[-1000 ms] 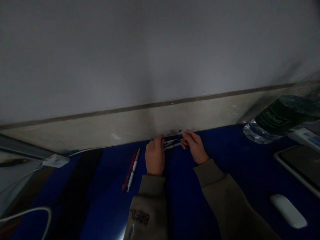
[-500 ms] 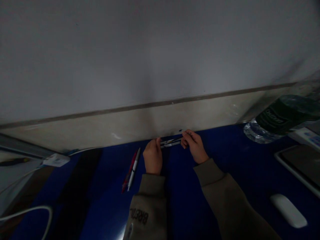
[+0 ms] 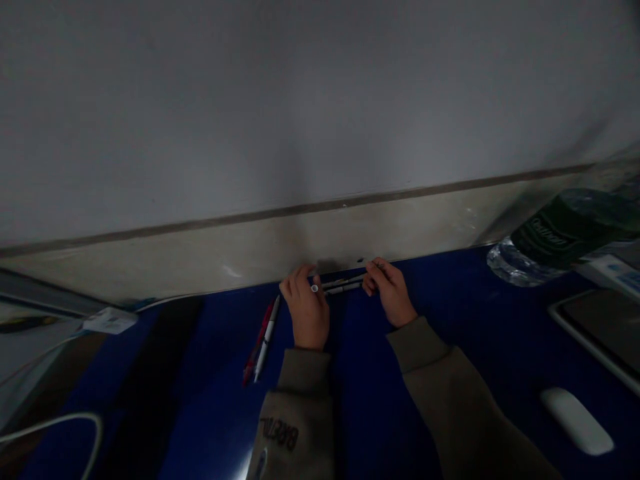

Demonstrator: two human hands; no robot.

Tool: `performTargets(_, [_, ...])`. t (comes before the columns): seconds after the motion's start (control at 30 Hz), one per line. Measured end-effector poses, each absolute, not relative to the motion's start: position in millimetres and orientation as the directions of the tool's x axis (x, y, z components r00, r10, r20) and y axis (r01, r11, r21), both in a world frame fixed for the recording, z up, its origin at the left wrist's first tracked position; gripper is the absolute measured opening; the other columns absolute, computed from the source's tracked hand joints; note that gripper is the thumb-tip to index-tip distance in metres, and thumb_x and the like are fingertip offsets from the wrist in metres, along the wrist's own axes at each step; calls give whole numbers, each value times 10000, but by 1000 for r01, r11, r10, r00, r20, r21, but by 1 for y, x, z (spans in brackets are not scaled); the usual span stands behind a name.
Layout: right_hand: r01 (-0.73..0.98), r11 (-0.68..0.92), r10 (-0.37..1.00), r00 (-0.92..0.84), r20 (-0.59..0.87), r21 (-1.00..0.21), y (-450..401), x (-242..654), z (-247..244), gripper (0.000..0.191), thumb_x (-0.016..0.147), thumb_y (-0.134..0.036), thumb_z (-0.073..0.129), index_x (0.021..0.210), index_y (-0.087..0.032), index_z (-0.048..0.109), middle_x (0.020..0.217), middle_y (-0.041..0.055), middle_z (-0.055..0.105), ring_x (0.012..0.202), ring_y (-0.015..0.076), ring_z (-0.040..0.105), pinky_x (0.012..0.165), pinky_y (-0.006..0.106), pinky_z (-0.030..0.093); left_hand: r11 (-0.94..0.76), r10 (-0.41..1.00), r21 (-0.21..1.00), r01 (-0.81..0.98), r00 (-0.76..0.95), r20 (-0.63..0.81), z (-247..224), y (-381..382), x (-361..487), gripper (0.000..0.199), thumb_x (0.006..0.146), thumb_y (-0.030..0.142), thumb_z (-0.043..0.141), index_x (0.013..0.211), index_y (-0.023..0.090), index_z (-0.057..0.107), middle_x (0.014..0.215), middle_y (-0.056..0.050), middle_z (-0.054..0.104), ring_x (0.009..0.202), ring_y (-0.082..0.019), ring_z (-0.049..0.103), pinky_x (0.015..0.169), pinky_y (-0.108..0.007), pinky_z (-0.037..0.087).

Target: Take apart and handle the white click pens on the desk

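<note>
My left hand (image 3: 306, 307) is curled near the wall, its thumb and fingers around a small round white-rimmed piece (image 3: 315, 289) with a dark centre. Whether this piece is the end of a pen I cannot tell. Thin pen-like pieces (image 3: 344, 289), dark and pale, lie side by side between my two hands. The fingers of my right hand (image 3: 387, 287) are pinched on the right end of a slim pen (image 3: 356, 278). Left of my left hand, a red pen (image 3: 258, 343) and a white pen (image 3: 267, 339) lie together on the blue tabletop (image 3: 210, 387).
A large bottle (image 3: 555, 230) with a green label stands at the right by the wall (image 3: 310, 133). Below it are a dark-screened device (image 3: 605, 327) and a white mouse (image 3: 577, 421). A white box (image 3: 111, 320) and a cable (image 3: 97, 427) are at the left.
My left hand has turned and its fingers have lifted away to the left, so the round white-rimmed piece now shows. My right hand stays almost where it was.
</note>
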State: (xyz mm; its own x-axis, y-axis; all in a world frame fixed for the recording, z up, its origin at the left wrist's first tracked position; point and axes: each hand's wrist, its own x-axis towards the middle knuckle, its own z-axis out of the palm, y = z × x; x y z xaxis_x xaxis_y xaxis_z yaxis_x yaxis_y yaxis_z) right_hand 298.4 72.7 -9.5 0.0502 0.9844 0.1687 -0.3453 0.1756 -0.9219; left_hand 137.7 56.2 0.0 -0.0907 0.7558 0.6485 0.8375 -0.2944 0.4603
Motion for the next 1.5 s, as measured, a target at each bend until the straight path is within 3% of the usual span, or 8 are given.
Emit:
performTargets(0.1, [-365,174,985,55,165,-915,72,299,-9,312,872,-374,570,656,-201,426,554,-63,332,476,80,345,439,237,305,-315,762,467,826,-73,643,-4,58,137,235,958,249,370,1117,161,518,1110,-110,593,1067,-226,512,928,-395,392])
performTargets(0.2, [-390,165,986,60,154,-906,73,299,-9,315,867,-374,578,655,-200,421,553,-65,335,474,78,344,436,232,305,-243,840,479,843,-64,539,-6,55,135,221,964,297,372,1011,178,552,939,-73,627,918,-195,583,801,-305,435])
performTargets(0.3, [-411,150,989,53,141,-899,73,300,-9,311,864,-369,580,659,-201,416,544,-68,333,470,78,356,436,228,304,-182,899,412,893,-18,437,-4,49,136,242,972,325,359,1025,190,553,850,-44,645,799,-171,623,663,-252,408])
performTargets(0.4, [-423,142,990,49,134,-895,74,299,-9,292,856,-358,585,666,-200,428,539,-72,324,466,76,359,435,226,301,-251,907,327,911,103,408,-1,46,139,289,988,343,314,1043,204,561,881,-34,668,784,-153,631,602,-238,368])
performTargets(0.53, [-426,140,990,55,129,-894,75,299,-10,276,837,-337,593,653,-195,445,552,-69,319,465,73,356,429,227,298,-322,898,272,907,202,391,3,45,142,316,984,388,320,1037,235,592,924,-18,672,788,-137,625,604,-226,357])
performTargets(1.17, [-527,138,983,180,48,-838,78,301,-10,277,773,-292,603,605,-194,406,602,-58,310,488,71,348,397,207,294,-275,898,196,941,179,402,7,44,143,353,975,431,327,1014,270,638,828,-11,645,772,-147,590,578,-252,313])
performTargets(1.5, [-393,110,993,76,87,-913,77,300,-13,267,825,-326,554,618,-200,442,530,-64,313,458,84,363,423,227,293,-352,891,214,911,256,375,5,44,143,333,963,437,365,1069,283,641,882,-24,664,820,-155,604,632,-245,380])
